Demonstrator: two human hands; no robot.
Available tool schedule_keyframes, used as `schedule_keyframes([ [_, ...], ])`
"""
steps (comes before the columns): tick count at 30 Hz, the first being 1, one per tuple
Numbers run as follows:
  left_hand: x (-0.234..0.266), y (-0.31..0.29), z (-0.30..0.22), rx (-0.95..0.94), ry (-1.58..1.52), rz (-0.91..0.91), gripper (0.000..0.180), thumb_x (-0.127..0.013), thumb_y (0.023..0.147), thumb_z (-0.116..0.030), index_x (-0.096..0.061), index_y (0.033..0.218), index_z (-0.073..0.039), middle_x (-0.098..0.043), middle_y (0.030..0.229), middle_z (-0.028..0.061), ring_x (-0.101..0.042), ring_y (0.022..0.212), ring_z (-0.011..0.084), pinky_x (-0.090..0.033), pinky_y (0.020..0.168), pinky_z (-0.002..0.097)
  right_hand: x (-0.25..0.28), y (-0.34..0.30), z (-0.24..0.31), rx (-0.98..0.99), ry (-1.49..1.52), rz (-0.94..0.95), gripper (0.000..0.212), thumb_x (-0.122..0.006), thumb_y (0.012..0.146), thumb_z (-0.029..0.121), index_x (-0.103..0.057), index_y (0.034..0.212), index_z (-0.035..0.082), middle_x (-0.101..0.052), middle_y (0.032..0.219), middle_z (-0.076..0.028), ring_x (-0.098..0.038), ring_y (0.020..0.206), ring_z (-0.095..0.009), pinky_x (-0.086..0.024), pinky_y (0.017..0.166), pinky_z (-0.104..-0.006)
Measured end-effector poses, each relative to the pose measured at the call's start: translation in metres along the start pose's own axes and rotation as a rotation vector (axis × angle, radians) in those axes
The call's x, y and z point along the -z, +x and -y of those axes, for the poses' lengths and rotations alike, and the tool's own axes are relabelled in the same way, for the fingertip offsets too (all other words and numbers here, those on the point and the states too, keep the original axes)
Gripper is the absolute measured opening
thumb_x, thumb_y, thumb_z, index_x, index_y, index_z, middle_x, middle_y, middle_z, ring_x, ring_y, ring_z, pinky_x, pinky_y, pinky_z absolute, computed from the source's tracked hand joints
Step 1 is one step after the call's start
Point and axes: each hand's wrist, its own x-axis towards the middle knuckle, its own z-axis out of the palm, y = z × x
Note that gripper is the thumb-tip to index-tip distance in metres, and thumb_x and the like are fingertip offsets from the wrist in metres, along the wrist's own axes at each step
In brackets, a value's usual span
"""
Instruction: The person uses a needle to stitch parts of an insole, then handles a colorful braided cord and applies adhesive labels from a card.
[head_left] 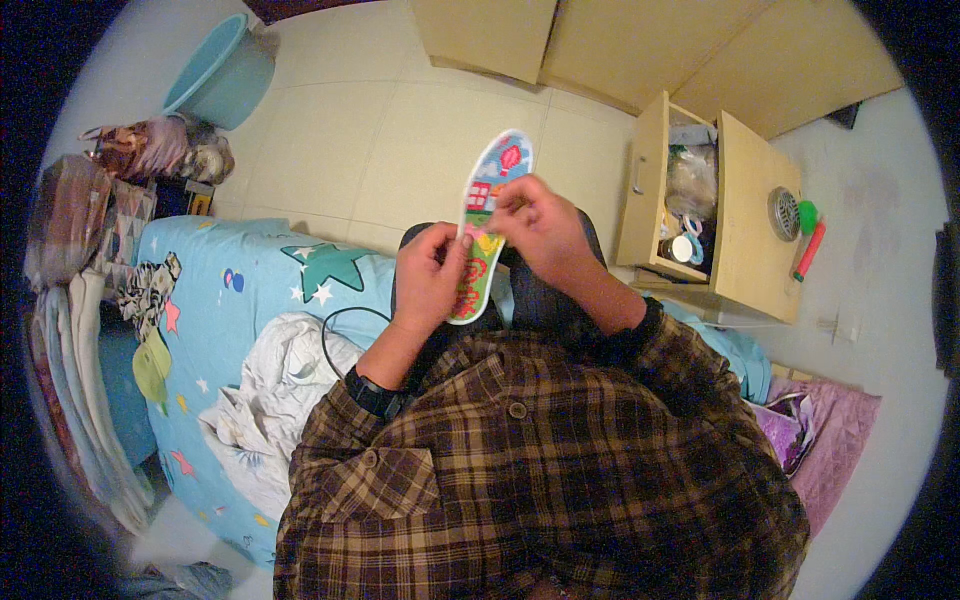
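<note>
A colourful stitched shoe insole (482,218) with a white edge stands lengthwise over my lap. Its pattern shows a pink balloon, a red window shape and a green, red and yellow lower part. My left hand (430,272) grips the insole's left edge, thumb on the patterned face. Over its right side, my right hand (548,232) is raised with thumb and fingertips pinched together near the middle. Whatever those fingertips hold is too small to make out. Dark bands circle both wrists below the plaid sleeves.
On my left lies a blue star-patterned bed sheet (240,265) with a crumpled white cloth (275,390) and a black cord. A blue tub (225,80) stands far left. To my right, a wooden cabinet (745,220) has its drawer (648,180) pulled out, with a green-and-red item (812,245) on top.
</note>
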Motion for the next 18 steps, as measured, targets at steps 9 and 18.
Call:
schedule_keyframes([
  [9, 0.007, 0.004, -0.026, 0.196, -0.488, 0.13, 0.011, -0.05, 0.082, -0.009, -0.055, 0.083, 0.001, -0.056, 0.074, 0.0, -0.049, 0.066, 0.0046, -0.041, 0.06, 0.0191, -0.002, 0.006, -0.019, -0.342, 0.381, 0.113, 0.013, -0.052, 0.077, 0.011, -0.057, 0.088, 0.004, -0.058, 0.071, -0.004, -0.053, 0.059, -0.01, -0.043, 0.051, -0.0243],
  [18, 0.005, 0.006, -0.027, 0.241, -0.462, 0.244, 0.012, -0.052, 0.081, -0.01, -0.055, 0.083, 0.001, -0.056, 0.074, 0.0006, -0.049, 0.068, 0.0052, -0.041, 0.062, 0.0199, -0.012, 0.008, -0.034, -0.289, 1.184, 0.274, 0.021, -0.049, 0.081, 0.018, -0.052, 0.093, 0.001, -0.056, 0.095, -0.01, -0.055, 0.086, -0.018, -0.046, 0.076, -0.03],
])
